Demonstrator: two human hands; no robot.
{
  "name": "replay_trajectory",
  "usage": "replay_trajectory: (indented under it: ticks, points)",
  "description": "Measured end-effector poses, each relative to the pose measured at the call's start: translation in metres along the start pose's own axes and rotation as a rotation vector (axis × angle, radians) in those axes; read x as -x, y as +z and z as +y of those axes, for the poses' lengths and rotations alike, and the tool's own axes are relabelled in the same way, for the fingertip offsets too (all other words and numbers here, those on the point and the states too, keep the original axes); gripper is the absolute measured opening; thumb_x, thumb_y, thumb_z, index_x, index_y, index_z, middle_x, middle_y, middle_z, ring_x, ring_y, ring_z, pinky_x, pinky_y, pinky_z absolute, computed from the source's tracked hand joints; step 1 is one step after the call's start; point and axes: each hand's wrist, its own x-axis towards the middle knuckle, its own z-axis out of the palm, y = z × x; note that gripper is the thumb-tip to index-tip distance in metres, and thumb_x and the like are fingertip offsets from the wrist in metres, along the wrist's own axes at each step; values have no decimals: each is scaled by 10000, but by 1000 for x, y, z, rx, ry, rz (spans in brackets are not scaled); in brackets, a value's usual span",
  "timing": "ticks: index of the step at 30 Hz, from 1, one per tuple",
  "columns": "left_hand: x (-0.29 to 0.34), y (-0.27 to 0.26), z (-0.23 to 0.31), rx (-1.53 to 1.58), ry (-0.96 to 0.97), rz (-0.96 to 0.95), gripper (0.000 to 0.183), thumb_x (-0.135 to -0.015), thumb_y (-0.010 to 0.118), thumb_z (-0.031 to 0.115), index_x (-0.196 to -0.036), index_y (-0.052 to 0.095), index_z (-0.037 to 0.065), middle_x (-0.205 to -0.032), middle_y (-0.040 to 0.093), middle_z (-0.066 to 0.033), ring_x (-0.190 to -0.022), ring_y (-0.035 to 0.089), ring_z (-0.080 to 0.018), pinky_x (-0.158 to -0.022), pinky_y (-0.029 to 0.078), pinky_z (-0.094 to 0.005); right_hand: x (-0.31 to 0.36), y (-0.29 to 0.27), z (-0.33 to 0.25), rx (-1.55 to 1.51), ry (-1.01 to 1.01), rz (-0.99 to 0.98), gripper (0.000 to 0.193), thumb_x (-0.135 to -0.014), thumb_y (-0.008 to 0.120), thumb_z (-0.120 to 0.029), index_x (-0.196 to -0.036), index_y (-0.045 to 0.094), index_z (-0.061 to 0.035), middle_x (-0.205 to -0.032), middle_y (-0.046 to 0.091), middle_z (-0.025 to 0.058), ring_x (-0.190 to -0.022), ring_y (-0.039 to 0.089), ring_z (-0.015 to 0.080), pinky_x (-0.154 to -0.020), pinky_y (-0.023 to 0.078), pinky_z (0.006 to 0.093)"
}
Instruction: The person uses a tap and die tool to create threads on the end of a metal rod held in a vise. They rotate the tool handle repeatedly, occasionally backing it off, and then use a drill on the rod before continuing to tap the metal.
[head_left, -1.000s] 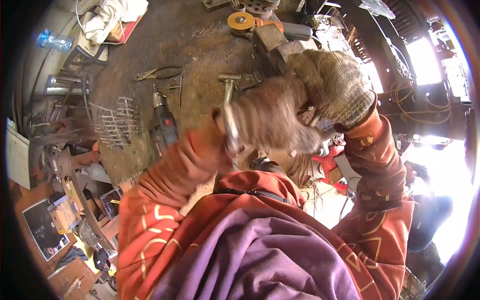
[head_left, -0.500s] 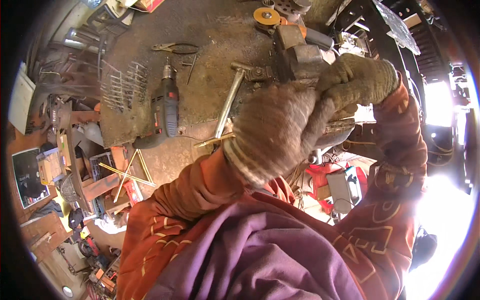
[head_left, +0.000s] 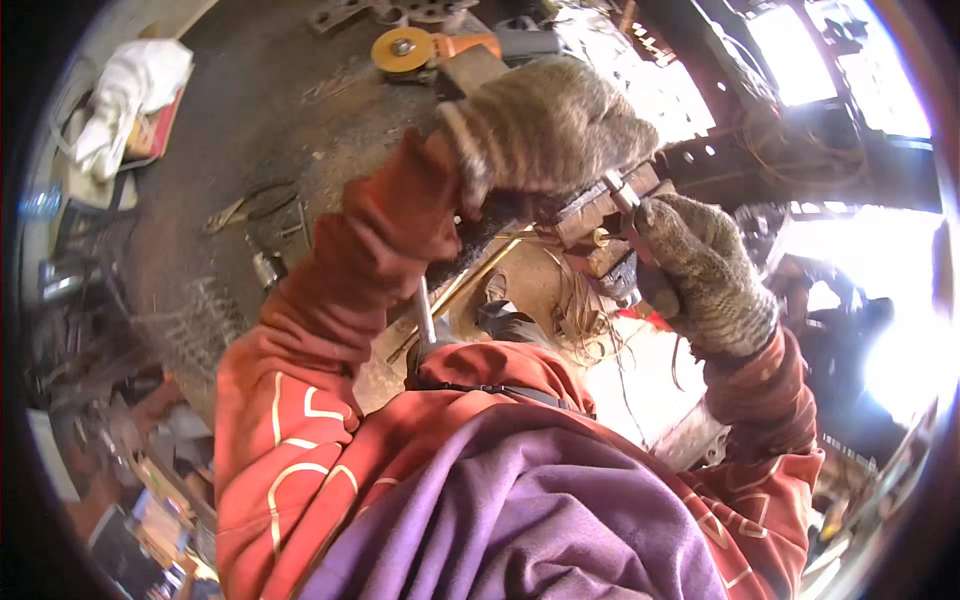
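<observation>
My left hand (head_left: 548, 125), in a worn knit glove, lies over the bench vise (head_left: 470, 70) with its fingers curled to the right; what is under them is hidden. My right hand (head_left: 708, 275), gloved too, closes thumb and fingers on a small flat metal piece (head_left: 640, 235) beside the vise jaws (head_left: 590, 215). A short round pin of brass colour (head_left: 601, 237) shows next to that piece. Below my left sleeve a steel vise handle (head_left: 426, 315) sticks out. Thin brass-coloured rods (head_left: 485, 268) run under the vise.
An angle grinder (head_left: 403, 50) with a yellow disc lies behind the vise. Pliers (head_left: 235, 212) and a drill chuck (head_left: 267, 268) are on the bench to the left, the drill mostly behind my sleeve. A white cloth (head_left: 130, 85) lies at far left. Dark metal frames (head_left: 800, 150) stand right.
My hands, close together before, are now apart: the left sits farther forward over the vise, the right lower at its jaws. The view has turned rightward and the bench tools appear farther left.
</observation>
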Motion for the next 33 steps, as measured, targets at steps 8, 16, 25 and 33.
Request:
replay_trajectory:
  ticks: [8,16,25,33]
  points:
    - [-24,27,-31,-160,144,270,397,-1074,511,379,-1148,703,40,-1008,715,-152,-978,697,-307,-864,541,-389,6,52,-5,-6,39,420,417,-1059,602,-425,-1101,689,-20,-782,670,27,-648,610,92,-557,463,253]
    - [72,88,117,-321,-310,598,727,-857,802,465,-1373,578,6,-1242,631,-231,-1168,626,-397,-1050,472,-487,-65,11,-58,806,-977,-10,411,-882,765,-236,-1237,701,-39,-1034,713,147,-962,696,354,-808,557,436]
    - [72,17,119,-160,-465,-17,414,-813,769,244,-1183,722,65,-967,687,-175,-912,682,-380,-800,550,-446,-62,17,-20,1050,-763,49,464,-852,741,-289,-1275,684,-107,-1034,701,123,-866,698,348,-694,551,429]
    - [88,56,135,-592,-377,258,389,-928,687,243,-1276,671,70,-1101,703,-223,-1027,676,-405,-890,547,-490,-86,-37,-50,488,-104,-791,235,-985,719,-253,-1121,731,-61,-844,713,2,-710,615,81,-593,494,272]
